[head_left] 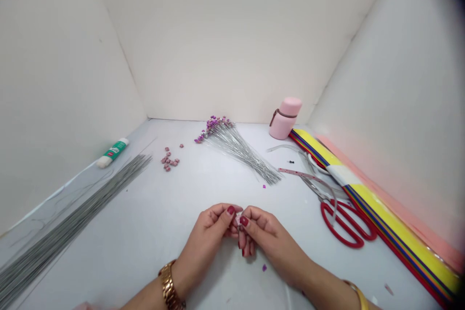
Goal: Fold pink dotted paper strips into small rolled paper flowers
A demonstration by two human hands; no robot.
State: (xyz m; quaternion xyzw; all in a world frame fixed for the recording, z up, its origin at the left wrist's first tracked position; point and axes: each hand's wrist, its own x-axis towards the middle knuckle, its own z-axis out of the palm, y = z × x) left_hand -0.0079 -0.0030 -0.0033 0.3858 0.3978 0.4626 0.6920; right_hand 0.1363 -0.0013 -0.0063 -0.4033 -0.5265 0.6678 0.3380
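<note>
My left hand (216,227) and my right hand (263,232) meet at the front middle of the table. Between their thumbs and fingertips they pinch a small pinkish-white piece (238,218), mostly covered by the fingers, so its exact shape does not show. Beyond them lies a bundle of silver wire stems (247,152) tipped with small purple and pink heads. Several small pink pieces (167,160) are scattered to the left of that bundle. Tiny purple scraps, one a purple bit (264,267) beside my right hand, dot the tabletop.
Thin grey wires (83,215) run along the left side, below a glue stick (113,153). At right lie red-handled scissors (343,223), a measuring tape (308,175) and a long stack of coloured paper strips (385,220). A pink bottle (285,118) stands behind.
</note>
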